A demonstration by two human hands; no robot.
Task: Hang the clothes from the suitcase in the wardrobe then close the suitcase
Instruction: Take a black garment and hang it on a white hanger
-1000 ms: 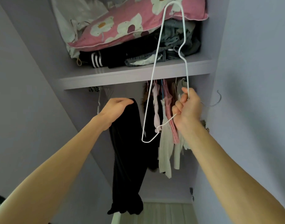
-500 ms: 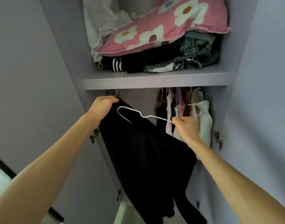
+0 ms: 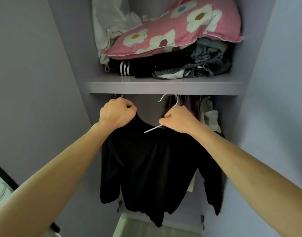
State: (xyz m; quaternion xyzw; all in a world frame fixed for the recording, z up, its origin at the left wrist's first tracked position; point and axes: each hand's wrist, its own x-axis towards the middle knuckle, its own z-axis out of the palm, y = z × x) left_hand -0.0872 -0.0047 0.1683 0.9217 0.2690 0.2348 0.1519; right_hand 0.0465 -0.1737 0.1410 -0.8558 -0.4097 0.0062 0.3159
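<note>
A: Where is the top, and what has hold of it?

B: It is at mid-frame, hanging below both fists. The black top [image 3: 155,168] droops limp in front of the wardrobe opening. The left hand [image 3: 118,113] is clenched round a bunch of its upper edge. The right hand [image 3: 178,119] is fisted on the neck of a white wire hanger [image 3: 176,104], and one wire arm pokes out toward the left.

A: How will it handle?

B: Judging by its folds, it is soft and light. It will likely sag wherever it is unsupported and could slide off thin wire. It is best held at the shoulders or collar, with the hanger gripped just under its hook.

A: And farther in?

B: The hook stands just under the shelf [image 3: 163,86], but no rail shows. Other clothes [image 3: 211,117] hang at centre right. A flowered pillow [image 3: 181,31] lies on folded things in the upper frame. The suitcase is out of view.
</note>
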